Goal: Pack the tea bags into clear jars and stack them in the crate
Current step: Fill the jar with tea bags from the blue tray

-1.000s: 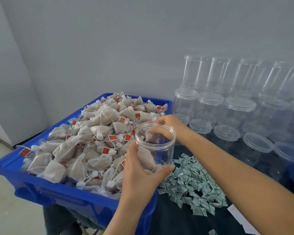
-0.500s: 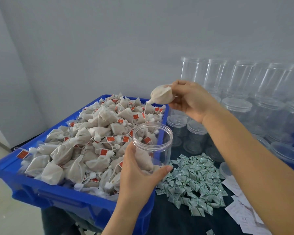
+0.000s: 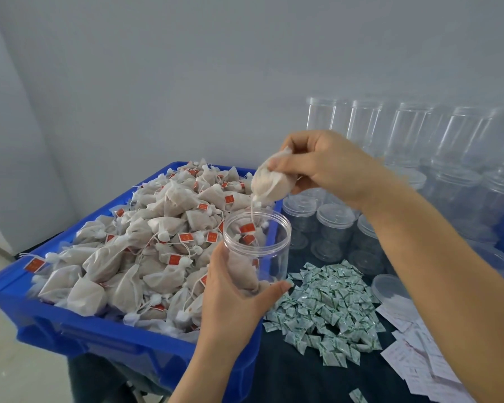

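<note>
My left hand [image 3: 236, 298] grips an open clear jar [image 3: 269, 245] upright at the blue crate's right edge; a tea bag or two lie inside it. Just above the jar's mouth, my right hand [image 3: 329, 167] pinches a beige tea bag [image 3: 266, 184], and its string with a red tag [image 3: 247, 228] dangles into the jar. The blue crate [image 3: 79, 330] on the left is heaped with several beige tea bags [image 3: 146, 242] carrying red tags.
Several empty clear jars [image 3: 335, 228], some lidded and stacked, fill the back right against the wall. A pile of small green-and-white sachets [image 3: 326, 309] lies on the dark table right of the held jar. A loose lid [image 3: 390, 289] and white paper labels [image 3: 419, 359] lie further right.
My right hand lifted a tea bag out of the crate and brought it down over the jar's mouth, its tag now hanging inside. My left hand kept holding the jar in place.
</note>
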{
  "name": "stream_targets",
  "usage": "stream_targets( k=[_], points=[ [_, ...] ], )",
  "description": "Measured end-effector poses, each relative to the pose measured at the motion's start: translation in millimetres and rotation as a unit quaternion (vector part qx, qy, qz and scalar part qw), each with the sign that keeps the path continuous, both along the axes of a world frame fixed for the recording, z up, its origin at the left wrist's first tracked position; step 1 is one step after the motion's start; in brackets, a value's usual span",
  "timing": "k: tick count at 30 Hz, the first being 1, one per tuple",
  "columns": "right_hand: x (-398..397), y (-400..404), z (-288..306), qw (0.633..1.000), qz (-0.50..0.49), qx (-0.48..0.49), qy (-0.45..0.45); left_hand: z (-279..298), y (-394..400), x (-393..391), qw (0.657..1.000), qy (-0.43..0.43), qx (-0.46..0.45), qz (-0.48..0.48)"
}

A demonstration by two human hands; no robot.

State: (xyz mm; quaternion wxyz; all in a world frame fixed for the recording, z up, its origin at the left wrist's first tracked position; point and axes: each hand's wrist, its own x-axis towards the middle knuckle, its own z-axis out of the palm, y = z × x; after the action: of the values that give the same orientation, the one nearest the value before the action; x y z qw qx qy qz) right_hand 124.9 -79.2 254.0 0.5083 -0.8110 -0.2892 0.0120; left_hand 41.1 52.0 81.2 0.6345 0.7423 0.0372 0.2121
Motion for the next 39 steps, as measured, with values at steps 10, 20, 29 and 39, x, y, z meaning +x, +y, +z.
stream_targets(
  k=[10, 20, 29, 39],
  points=[
    [-8, 25, -26, 0.941, 0.004, -0.287, -0.18, 1, -1, 1, 1.0, 0.021, 0.008, 0.006],
    [-18, 49, -24, 0.769, 0.159, -0.541, -0.3, 0, 0, 0, 1.0, 0.01, 0.018, 0.003],
    [-5, 51, -24, 0.758, 0.208, -0.579, -0.215, -3, 1, 3, 1.0, 0.006, 0.023, 0.0],
    [-1, 52, -33, 0.698, 0.206, -0.673, -0.131, 1, -2, 0, 0.998, 0.001, 0.057, -0.022]
  ],
)
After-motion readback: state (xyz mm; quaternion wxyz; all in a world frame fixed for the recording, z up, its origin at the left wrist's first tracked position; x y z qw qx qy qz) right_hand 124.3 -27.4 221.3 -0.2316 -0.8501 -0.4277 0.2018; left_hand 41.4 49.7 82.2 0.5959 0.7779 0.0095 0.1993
